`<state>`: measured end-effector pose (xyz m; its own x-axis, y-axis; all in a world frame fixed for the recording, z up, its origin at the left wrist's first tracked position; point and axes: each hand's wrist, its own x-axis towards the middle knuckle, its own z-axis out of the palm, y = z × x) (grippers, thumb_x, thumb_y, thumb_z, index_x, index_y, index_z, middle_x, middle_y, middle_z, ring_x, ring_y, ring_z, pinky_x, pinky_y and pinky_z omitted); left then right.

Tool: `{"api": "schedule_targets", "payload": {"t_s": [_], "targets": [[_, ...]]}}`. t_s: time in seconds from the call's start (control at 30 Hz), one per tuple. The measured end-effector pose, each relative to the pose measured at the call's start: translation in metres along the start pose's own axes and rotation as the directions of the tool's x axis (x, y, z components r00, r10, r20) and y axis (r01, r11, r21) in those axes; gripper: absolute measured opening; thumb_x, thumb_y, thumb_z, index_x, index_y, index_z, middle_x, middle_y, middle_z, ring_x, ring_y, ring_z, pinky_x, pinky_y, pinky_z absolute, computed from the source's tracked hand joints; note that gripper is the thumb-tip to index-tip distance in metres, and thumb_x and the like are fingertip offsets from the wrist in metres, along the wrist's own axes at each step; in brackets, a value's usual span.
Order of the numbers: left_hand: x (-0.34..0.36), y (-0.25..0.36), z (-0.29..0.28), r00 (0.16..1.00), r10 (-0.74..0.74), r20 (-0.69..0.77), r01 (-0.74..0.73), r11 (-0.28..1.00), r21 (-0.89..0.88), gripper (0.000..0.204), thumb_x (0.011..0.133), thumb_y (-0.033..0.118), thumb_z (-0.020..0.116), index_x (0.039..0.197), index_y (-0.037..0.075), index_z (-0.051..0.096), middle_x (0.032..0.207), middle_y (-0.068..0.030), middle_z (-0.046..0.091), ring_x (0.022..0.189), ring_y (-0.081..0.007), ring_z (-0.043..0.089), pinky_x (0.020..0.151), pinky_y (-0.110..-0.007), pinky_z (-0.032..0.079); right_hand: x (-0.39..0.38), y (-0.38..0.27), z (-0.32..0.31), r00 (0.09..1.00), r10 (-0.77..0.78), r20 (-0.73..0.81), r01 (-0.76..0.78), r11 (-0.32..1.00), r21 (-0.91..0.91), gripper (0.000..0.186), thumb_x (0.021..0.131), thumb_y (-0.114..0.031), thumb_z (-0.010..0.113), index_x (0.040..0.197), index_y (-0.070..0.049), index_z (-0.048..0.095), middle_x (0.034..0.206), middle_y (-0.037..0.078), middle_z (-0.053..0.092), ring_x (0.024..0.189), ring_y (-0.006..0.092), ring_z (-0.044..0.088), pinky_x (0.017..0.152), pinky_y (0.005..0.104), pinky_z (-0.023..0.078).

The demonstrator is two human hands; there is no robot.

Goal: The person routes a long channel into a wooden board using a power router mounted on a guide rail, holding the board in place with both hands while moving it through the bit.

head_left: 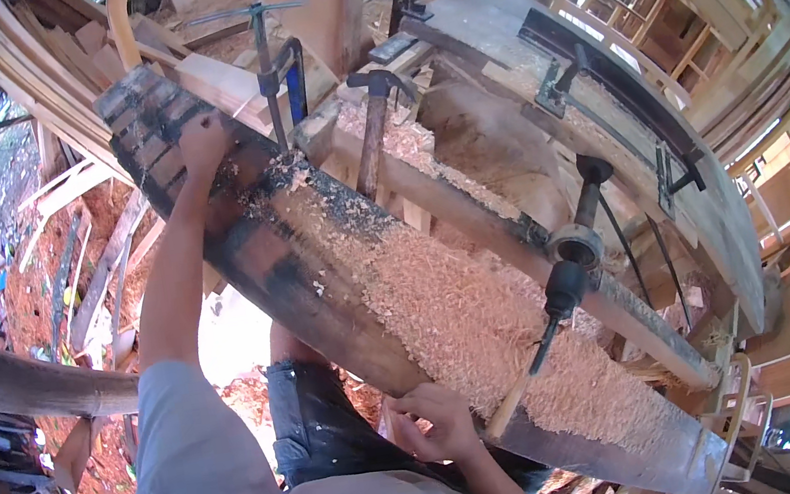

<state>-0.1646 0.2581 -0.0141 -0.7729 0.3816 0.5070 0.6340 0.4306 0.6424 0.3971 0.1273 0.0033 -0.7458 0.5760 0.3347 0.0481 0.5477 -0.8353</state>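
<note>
My left hand (204,144) reaches to the far left end of a long dark wooden bench (266,265) and rests there with its fingers curled. Whatever is in them, if anything, is hidden. My right hand (437,423) is at the bench's near edge, fingers loosely bent and apart, holding nothing that I can see. Just right of it lies a narrow pale wood strip (508,407). The strip's far end lies near the tip of a drill bit (542,347) in a black chuck (565,290). Pale wood shavings (463,298) cover much of the bench top.
A hammer (374,139) stands head up behind the bench, near an upright clamp (268,73). Beyond is another worktable (485,22) with a long dark metal bar (612,65). Curved wood strips (42,105) lean at far left; a rounded pole (50,381) juts in at left.
</note>
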Motion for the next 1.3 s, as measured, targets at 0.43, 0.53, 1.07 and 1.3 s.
{"api": "schedule_targets", "payload": {"t_s": [0.43, 0.53, 1.07, 1.3], "targets": [[0.188, 0.058, -0.049, 0.918, 0.397, -0.010, -0.372, 0.851, -0.371, 0.061, 0.098, 0.044, 0.065, 0.147, 0.011, 0.047, 0.115, -0.0078, 0.068, 0.102, -0.0187, 0.066, 0.087, -0.034, 0.054, 0.004, -0.003, 0.007, 0.999, 0.043, 0.030, -0.042, 0.998, -0.041, 0.011, 0.082, -0.010, 0.073, 0.091, -0.005, 0.072, 0.075, 0.011, 0.067, 0.067, 0.0280, 0.066, 0.062, 0.0373, 0.052], [0.152, 0.127, -0.022, 0.933, 0.298, 0.202, -0.121, 0.787, -0.605, 0.070, 0.096, 0.058, 0.062, 0.139, 0.003, 0.055, 0.124, -0.0191, 0.065, 0.101, -0.0275, 0.067, 0.086, -0.039, 0.052, 0.001, -0.002, -0.002, 0.995, 0.101, -0.008, -0.101, 0.993, -0.061, 0.011, 0.082, -0.010, 0.072, 0.091, -0.005, 0.072, 0.074, 0.011, 0.066, 0.067, 0.0282, 0.066, 0.062, 0.0374, 0.052], [0.188, 0.213, 0.045, 0.805, 0.493, 0.331, -0.532, 0.846, 0.034, 0.084, 0.089, 0.056, 0.066, 0.153, 0.012, 0.036, 0.149, -0.0285, 0.045, 0.123, -0.0389, 0.060, 0.099, -0.050, 0.050, 0.018, -0.011, 0.004, 0.980, 0.200, -0.022, -0.201, 0.975, -0.095, 0.013, 0.077, -0.012, 0.072, 0.088, -0.004, 0.073, 0.072, 0.008, 0.068, 0.062, 0.0265, 0.065, 0.054, 0.0361, 0.049], [0.220, 0.214, 0.068, 0.964, 0.257, 0.070, -0.262, 0.961, 0.088, 0.053, 0.092, 0.042, 0.057, 0.128, 0.003, 0.060, 0.112, -0.0238, 0.071, 0.100, -0.0415, 0.070, 0.086, -0.052, 0.055, 0.028, -0.014, 0.011, 0.973, 0.229, -0.025, -0.231, 0.965, -0.122, 0.022, 0.073, -0.022, 0.073, 0.085, -0.003, 0.074, 0.068, 0.010, 0.068, 0.054, 0.0215, 0.063, 0.050, 0.0317, 0.047]]}}
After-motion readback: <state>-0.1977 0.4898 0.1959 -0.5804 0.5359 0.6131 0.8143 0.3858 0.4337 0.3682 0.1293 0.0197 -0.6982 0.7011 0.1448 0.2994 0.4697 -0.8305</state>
